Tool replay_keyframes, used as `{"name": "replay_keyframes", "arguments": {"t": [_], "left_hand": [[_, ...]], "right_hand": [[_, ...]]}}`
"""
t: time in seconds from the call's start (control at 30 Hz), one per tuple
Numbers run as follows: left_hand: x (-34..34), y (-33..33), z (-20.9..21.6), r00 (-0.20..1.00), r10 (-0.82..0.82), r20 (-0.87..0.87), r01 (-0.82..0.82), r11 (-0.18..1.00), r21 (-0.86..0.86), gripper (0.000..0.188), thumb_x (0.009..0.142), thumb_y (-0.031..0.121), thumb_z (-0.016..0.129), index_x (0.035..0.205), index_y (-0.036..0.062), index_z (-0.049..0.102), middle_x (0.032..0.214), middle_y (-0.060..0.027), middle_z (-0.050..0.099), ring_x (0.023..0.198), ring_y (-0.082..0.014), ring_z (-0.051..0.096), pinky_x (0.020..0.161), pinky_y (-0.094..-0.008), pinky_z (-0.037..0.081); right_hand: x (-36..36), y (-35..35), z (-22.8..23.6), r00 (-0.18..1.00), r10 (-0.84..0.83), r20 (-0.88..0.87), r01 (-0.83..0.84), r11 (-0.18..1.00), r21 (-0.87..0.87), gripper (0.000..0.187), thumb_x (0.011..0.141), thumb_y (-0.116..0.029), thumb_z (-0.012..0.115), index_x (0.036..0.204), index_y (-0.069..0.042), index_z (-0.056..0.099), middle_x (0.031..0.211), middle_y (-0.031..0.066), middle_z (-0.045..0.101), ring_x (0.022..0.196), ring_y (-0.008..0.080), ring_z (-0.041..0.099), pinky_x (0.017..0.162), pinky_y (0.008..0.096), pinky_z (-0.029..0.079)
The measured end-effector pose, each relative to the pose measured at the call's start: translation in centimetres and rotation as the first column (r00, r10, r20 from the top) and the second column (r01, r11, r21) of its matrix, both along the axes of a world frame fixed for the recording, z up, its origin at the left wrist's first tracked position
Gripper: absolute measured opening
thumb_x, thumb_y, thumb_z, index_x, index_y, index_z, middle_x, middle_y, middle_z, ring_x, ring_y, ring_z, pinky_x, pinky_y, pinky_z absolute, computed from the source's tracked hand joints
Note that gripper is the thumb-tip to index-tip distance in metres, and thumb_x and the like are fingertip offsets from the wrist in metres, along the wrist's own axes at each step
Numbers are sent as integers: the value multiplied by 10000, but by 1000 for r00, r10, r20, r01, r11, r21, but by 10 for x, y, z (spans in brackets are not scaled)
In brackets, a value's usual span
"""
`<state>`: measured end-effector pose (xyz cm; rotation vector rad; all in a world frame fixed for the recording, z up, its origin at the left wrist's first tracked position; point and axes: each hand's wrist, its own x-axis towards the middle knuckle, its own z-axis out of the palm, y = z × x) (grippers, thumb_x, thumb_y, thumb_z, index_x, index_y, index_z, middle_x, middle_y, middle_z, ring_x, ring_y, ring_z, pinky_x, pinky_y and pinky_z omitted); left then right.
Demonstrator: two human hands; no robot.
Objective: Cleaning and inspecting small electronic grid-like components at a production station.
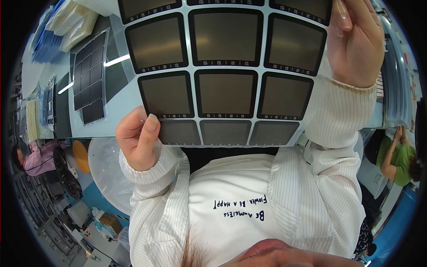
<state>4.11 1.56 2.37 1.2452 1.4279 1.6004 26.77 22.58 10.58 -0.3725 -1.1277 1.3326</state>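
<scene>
Between my hands is a large clear sheet (191,44) bearing rows of dark rectangular panels with black borders. It is raised in front of my chest, and its top runs out of the picture. My left hand (140,138) pinches the sheet's lower left corner, thumb on the face toward me. On the upper right side, my right hand (356,42) grips the edge, its fingers partly cut off by the frame. In the sheet's bottom row the panels look paler grey than those above.
Another sheet of dark panels (90,78) lies on the pale table (120,120) at left. Stacked white and blue packs (66,26) fill the far left. A pile of clear sheets (398,80) stands at right. Below the table is a plastic-lined round bin (109,169). Other people sit at both sides.
</scene>
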Motion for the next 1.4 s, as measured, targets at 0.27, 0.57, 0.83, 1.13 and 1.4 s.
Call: {"name": "replay_keyframes", "arguments": {"t": [0.27,0.57,0.83,1.13,1.4], "left_hand": [[15,13,10,999,-49,9,50,995,-84,285,878,127,591,646,-3,487,573,21,468,518,-48,340,477,-210,249],[28,24,13,975,-220,-19,216,968,-125,226,886,141,591,745,-35,587,587,-27,551,497,-80,463,473,-204,371],[37,29,11,965,-262,7,261,958,-120,238,885,147,566,841,-78,628,587,-57,591,454,-78,523,453,-187,452],[38,34,19,949,-305,85,315,937,-154,178,887,110,586,826,-51,631,642,-61,602,528,-101,558,501,-205,426],[34,39,11,953,-210,-216,207,978,-37,231,884,95,583,690,-29,592,545,-49,516,444,-116,414,432,-245,324]], "right_hand": [[8,-2,4,981,-153,117,154,988,-2,226,950,-83,472,1110,27,587,517,-7,525,382,38,413,373,128,335],[70,26,-11,862,-435,259,383,895,227,323,960,-80,433,1221,88,523,1170,128,598,606,45,396,541,120,303],[90,29,-3,826,-473,307,415,878,237,323,956,-77,434,1226,75,523,1192,118,588,602,38,392,536,123,299],[81,21,-3,744,-592,311,536,806,252,331,959,-78,417,1234,80,511,1181,103,580,640,44,391,610,126,327],[91,28,6,953,-65,298,-62,915,398,323,960,-67,423,1225,96,510,1041,95,598,658,63,401,607,139,334]]}}
